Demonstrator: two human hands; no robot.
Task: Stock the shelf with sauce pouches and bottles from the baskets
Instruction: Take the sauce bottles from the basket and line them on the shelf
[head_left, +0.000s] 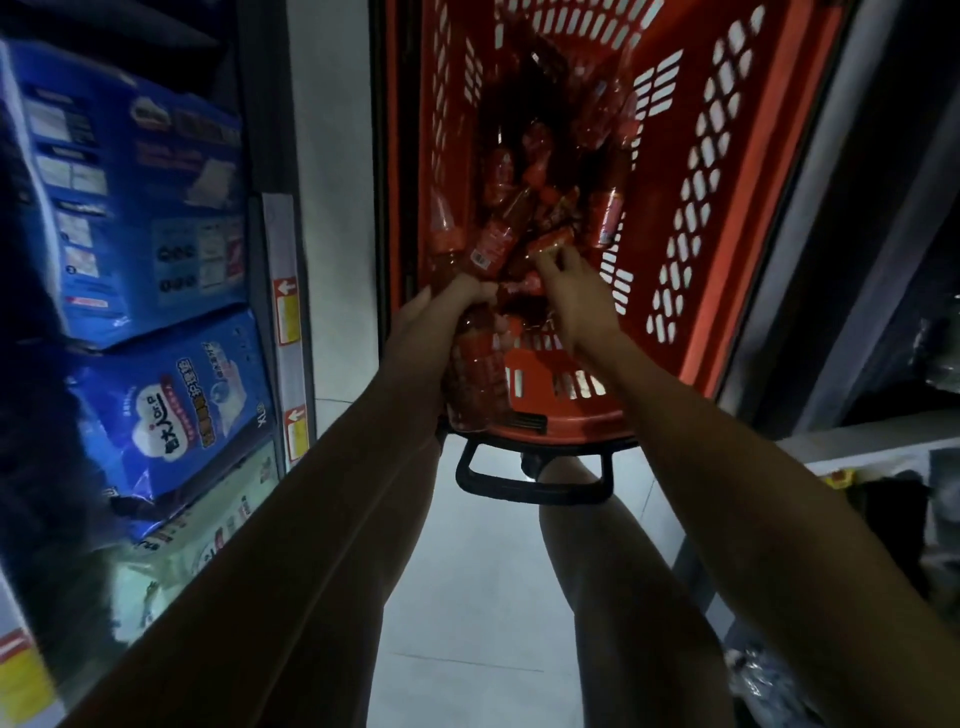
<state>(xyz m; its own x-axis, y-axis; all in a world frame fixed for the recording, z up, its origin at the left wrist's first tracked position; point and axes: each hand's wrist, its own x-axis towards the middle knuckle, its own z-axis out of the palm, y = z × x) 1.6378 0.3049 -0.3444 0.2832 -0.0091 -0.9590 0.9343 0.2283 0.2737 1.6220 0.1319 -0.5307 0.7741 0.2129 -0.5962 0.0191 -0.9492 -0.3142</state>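
Looking straight down into a red basket (727, 218) parked on the pale tiled floor (467, 597), with its black handle (530, 488) at the near end. Stuffed with red sauce bottles (498, 239) and pouches (524, 283), all lying jumbled across the bottom, none standing upright. Way too dim in there to count them, so not even trying.

Gripping one clear bottle (475, 384) of red sauce with the left hand (436, 322), with fingers curled round its upper part and the bottom end pointing back over the near rim of the basket. So, lifted a bit off the pile but not out of the basket yet.

Reaching in with the right hand (576, 296), fingertips (550, 260) bent down onto a small red pouch (553, 241) sitting on top of the heap, just beside the held bottle. Definitely touching it, but can't tell whether actually pinching it or only resting there.

Flanked on the left by a shelf (298, 374) loaded with big blue packs (130, 171), plus yellow-and-red price tags (287, 312) stuck along its white front edge. More shelving (857, 441) over on the right, too dark to make out any stock. Also catching a bare leg (597, 545) just behind the handle, standing on that floor.
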